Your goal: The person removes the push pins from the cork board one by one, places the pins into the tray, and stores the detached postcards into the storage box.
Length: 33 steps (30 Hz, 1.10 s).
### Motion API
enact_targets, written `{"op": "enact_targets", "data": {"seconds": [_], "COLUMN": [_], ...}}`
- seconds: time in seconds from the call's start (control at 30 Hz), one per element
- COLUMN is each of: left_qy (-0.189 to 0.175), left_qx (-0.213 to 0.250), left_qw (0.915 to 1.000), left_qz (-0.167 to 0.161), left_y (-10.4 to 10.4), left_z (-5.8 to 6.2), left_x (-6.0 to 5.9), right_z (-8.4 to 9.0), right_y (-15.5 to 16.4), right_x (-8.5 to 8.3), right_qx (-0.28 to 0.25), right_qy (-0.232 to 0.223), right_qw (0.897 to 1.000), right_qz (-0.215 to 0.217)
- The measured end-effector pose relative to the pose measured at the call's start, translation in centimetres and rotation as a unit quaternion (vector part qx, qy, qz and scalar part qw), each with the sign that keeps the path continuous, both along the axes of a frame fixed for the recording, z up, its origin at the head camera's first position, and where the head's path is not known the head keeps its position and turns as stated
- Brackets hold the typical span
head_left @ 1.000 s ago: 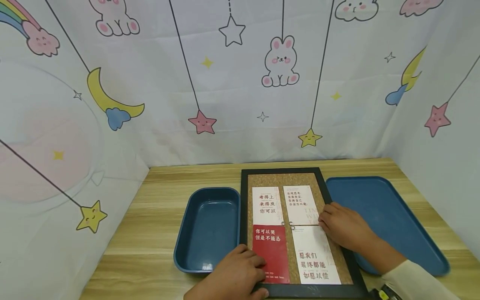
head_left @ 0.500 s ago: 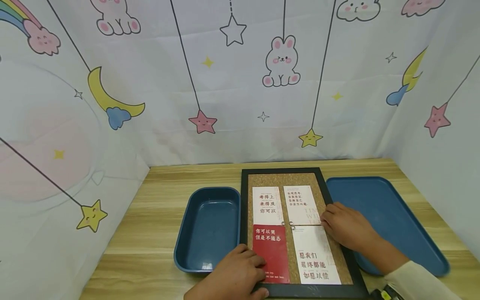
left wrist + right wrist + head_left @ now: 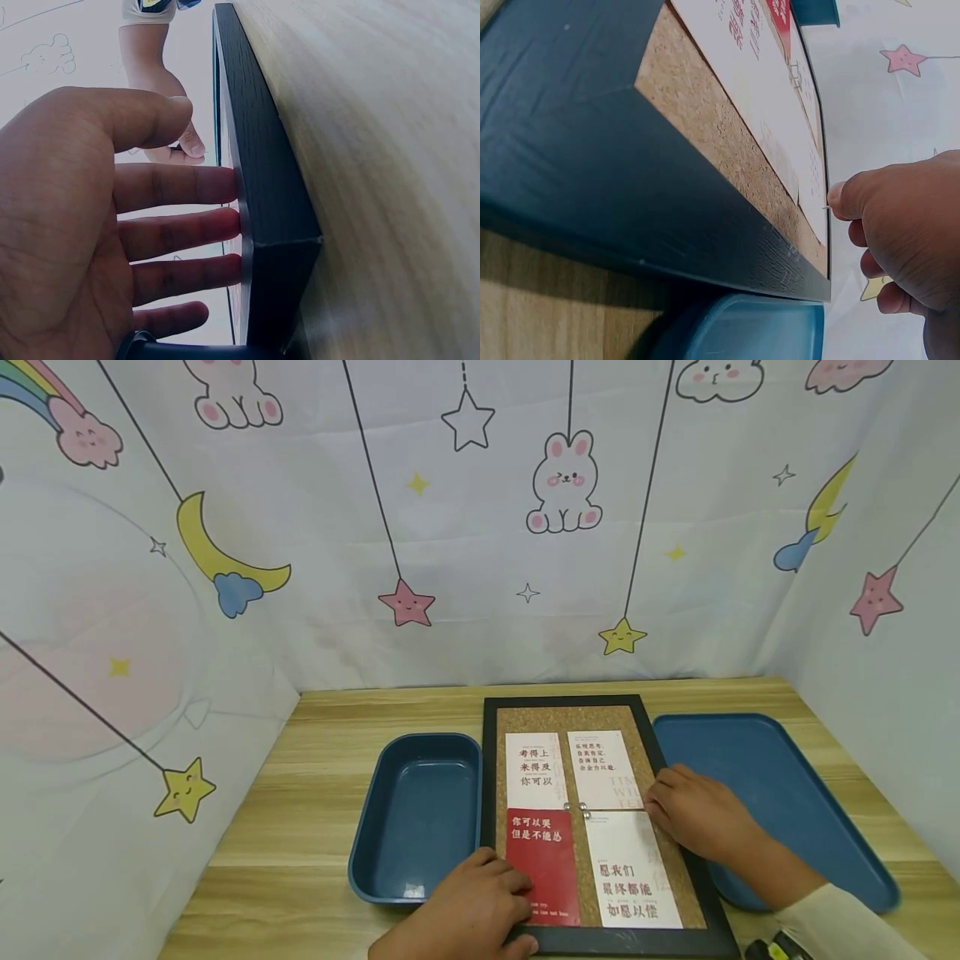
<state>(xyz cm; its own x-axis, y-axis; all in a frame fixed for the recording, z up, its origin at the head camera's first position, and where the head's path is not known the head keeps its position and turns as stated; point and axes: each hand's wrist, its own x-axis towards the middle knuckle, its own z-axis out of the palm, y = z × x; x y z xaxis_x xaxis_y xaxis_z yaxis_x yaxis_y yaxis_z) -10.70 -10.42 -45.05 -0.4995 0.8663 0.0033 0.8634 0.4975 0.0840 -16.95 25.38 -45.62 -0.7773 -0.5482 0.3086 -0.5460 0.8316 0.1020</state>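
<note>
A black-framed cork board (image 3: 528, 718) lies on the table with a two-by-two block of printed cards on it. My left hand (image 3: 468, 906) rests over the lower left frame, its fingertips on the red card (image 3: 551, 860); in the left wrist view those fingers (image 3: 180, 225) are straight. At the board's right side, my right hand (image 3: 701, 810) hovers by the inner edge of the upper right white card (image 3: 603, 768). A push pin (image 3: 826, 207) is pinched between its thumb and finger, only its thin point showing. Several silvery pins (image 3: 576, 810) sit where the cards meet.
A deep blue tub (image 3: 420, 818) stands against the board's left side. To the right, a shallow blue tray (image 3: 772, 777) lies partly behind my right forearm. A white patterned cloth (image 3: 465, 552) closes off the table's back and sides.
My right hand has shifted slightly to the right, uncovering a bit more of the upper right card. The left hand and the board have stayed in place.
</note>
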Motion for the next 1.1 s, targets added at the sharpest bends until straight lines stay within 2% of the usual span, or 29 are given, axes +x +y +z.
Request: {"op": "enact_targets", "data": {"seconds": [0.57,1.1], "left_qy": [0.011,0.011], "left_qx": [0.000,-0.009], "left_qw": [0.9999,0.9999], "left_qz": [-0.001,0.002], "left_y": [0.0,0.0], "left_z": [-0.1,-0.1], "left_x": [0.1,0.0], "right_z": [0.3,-0.1], "right_y": [0.5,1.3], "right_x": [0.1,-0.1], "right_qx": [0.008,0.010], "right_qy": [-0.019,-0.014], "right_qw": [1.000,1.000], "right_qz": [0.001,-0.004]}}
